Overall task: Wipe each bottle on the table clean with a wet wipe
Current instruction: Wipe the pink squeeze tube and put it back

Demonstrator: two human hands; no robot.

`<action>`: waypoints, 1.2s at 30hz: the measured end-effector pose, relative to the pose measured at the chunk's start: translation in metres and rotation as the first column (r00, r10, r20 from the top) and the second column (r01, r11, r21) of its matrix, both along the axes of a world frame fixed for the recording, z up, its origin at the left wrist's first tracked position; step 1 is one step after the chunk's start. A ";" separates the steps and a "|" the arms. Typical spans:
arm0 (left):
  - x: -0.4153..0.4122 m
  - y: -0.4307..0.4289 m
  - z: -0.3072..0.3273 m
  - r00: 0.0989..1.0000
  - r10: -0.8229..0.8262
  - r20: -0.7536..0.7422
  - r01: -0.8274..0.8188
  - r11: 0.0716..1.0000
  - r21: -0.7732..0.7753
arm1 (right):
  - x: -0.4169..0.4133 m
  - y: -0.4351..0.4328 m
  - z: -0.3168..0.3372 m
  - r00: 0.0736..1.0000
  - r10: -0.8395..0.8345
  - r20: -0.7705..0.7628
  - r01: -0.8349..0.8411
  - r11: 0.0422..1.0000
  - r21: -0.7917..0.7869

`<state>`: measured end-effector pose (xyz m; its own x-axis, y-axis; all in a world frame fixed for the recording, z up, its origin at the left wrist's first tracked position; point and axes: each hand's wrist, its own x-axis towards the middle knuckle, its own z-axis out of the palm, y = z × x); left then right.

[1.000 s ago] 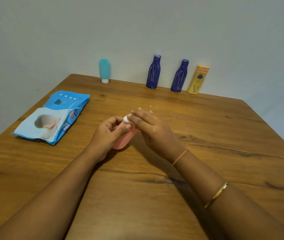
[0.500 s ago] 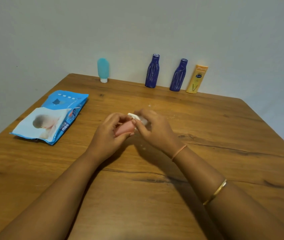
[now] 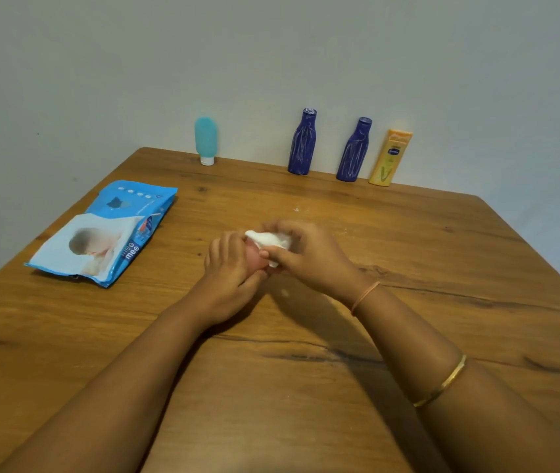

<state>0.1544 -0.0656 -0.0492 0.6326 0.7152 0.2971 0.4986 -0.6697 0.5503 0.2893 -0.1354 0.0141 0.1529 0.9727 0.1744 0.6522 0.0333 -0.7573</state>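
At the middle of the wooden table my left hand grips a small pink bottle, most of it hidden inside my fingers. My right hand pinches a crumpled white wet wipe and presses it against the bottle's top end. Along the back edge by the wall stand a teal bottle on its white cap, two dark blue bottles and a yellow lotion bottle.
A blue pack of wet wipes lies flat at the table's left side. A few white specks dot the wood behind my hands. The grey wall rises right behind the back edge.
My left hand has closed further round the pink bottle, hiding more of it. The wipe in my right hand has moved from the bottle's tip to lie over its top end.
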 end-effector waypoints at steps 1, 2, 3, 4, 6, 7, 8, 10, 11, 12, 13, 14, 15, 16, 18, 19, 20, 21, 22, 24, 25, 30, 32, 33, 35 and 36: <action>0.000 0.000 0.000 1.000 -0.006 0.003 0.006 1.000 -0.013 | 0.002 -0.001 -0.003 0.998 0.015 -0.053 -0.015 1.000 -0.005; 0.000 -0.001 0.000 1.000 -0.015 0.027 0.016 1.000 -0.025 | 0.003 -0.002 -0.005 0.987 0.010 -0.161 -0.012 1.000 -0.010; 0.000 -0.001 0.001 0.997 -0.025 0.074 0.028 0.999 -0.040 | 0.001 -0.003 -0.004 0.966 -0.005 -0.260 0.002 1.000 -0.010; 0.001 -0.002 0.001 0.991 -0.032 0.131 0.040 0.997 -0.062 | -0.001 -0.004 -0.005 0.946 -0.040 -0.321 0.044 0.999 0.003; 0.003 -0.004 0.003 0.976 -0.018 0.215 0.041 0.994 -0.102 | -0.009 -0.006 -0.009 0.978 -0.163 -0.133 0.181 0.975 0.131; 0.004 -0.005 0.004 0.972 0.005 0.235 0.022 0.994 -0.110 | -0.015 -0.008 -0.013 0.971 -0.229 0.064 0.207 0.948 0.243; 0.005 -0.007 0.004 0.969 0.036 0.244 -0.008 0.993 -0.115 | -0.021 -0.011 -0.017 0.925 -0.281 0.255 0.182 0.917 0.354; 0.007 -0.010 0.006 0.962 0.103 0.254 -0.079 0.992 -0.102 | -0.024 -0.012 -0.021 0.791 -0.328 0.517 0.071 0.888 0.454; 0.006 -0.011 0.007 0.958 0.126 0.258 -0.107 0.990 -0.087 | -0.021 -0.011 -0.020 0.748 -0.333 0.574 0.024 0.878 0.478; 0.006 -0.011 0.008 0.956 0.136 0.262 -0.120 0.990 -0.074 | -0.018 -0.009 -0.019 0.757 -0.302 0.580 -0.006 0.884 0.468; 0.006 -0.010 0.007 0.954 0.130 0.269 -0.118 0.991 -0.063 | -0.017 -0.007 -0.014 0.806 -0.259 0.532 0.002 0.900 0.435; 0.005 -0.010 0.007 0.954 0.116 0.278 -0.106 0.993 -0.052 | -0.016 -0.005 -0.010 0.868 -0.232 0.439 0.043 0.916 0.399; 0.005 -0.010 0.006 0.951 0.106 0.289 -0.096 0.994 -0.048 | -0.017 -0.004 -0.007 0.912 -0.233 0.337 0.101 0.925 0.366; 0.005 -0.011 0.006 0.947 0.108 0.303 -0.098 0.994 -0.047 | -0.018 -0.003 -0.007 0.927 -0.271 0.259 0.168 0.918 0.358; 0.009 -0.014 0.006 0.933 0.153 0.326 -0.140 0.988 -0.062 | -0.021 -0.002 -0.009 0.930 -0.323 0.176 0.242 0.897 0.369; 0.010 -0.015 0.007 0.917 0.191 0.350 -0.167 0.981 -0.098 | -0.022 -0.002 -0.010 0.932 -0.323 0.165 0.248 0.899 0.360; 0.011 -0.016 0.010 0.884 0.243 0.399 -0.179 0.965 -0.192 | -0.023 -0.004 -0.013 0.941 -0.304 0.147 0.246 0.915 0.321; 0.011 -0.015 0.014 0.827 0.318 0.464 -0.150 0.920 -0.363 | -0.022 -0.006 -0.015 0.957 -0.278 0.078 0.252 0.936 0.247; 0.010 -0.014 0.018 0.739 0.408 0.537 -0.048 0.826 -0.561 | -0.022 -0.007 -0.017 0.963 -0.254 -0.093 0.266 0.952 0.149; 0.007 -0.007 0.022 0.567 0.585 0.580 0.255 0.545 -0.798 | -0.023 -0.009 -0.020 0.791 -0.306 -0.530 0.325 0.944 -0.061; 0.005 -0.004 0.022 0.507 0.645 0.572 0.391 0.419 -0.819 | -0.021 -0.009 -0.018 0.647 -0.361 -0.671 0.351 0.923 -0.158; 0.002 -0.001 0.025 0.378 0.748 0.546 0.667 0.190 -0.721 | -0.020 -0.009 -0.009 0.482 -0.370 -0.794 0.353 0.912 -0.210; 0.003 0.000 0.026 0.338 0.760 0.555 0.726 0.165 -0.668 | -0.030 -0.014 -0.009 0.744 -0.300 -0.597 0.399 0.916 0.038; 0.004 0.001 0.026 0.322 0.759 0.566 0.755 0.155 -0.637 | -0.036 -0.016 -0.009 0.849 -0.247 -0.467 0.371 0.908 0.195; 0.008 0.002 0.025 0.292 0.763 0.577 0.790 0.148 -0.595 | -0.044 -0.013 -0.016 0.964 -0.204 -0.170 0.255 0.892 0.373; 0.010 0.002 0.024 0.273 0.782 0.561 0.794 0.146 -0.590 | -0.046 -0.010 -0.021 0.976 -0.217 -0.036 0.213 0.893 0.397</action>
<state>0.1643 -0.0636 -0.0253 0.5791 0.7793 -0.2396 -0.6949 0.6254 0.3549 0.2435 -0.1459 -0.0066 0.3471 0.7660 0.5410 0.6843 0.1875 -0.7046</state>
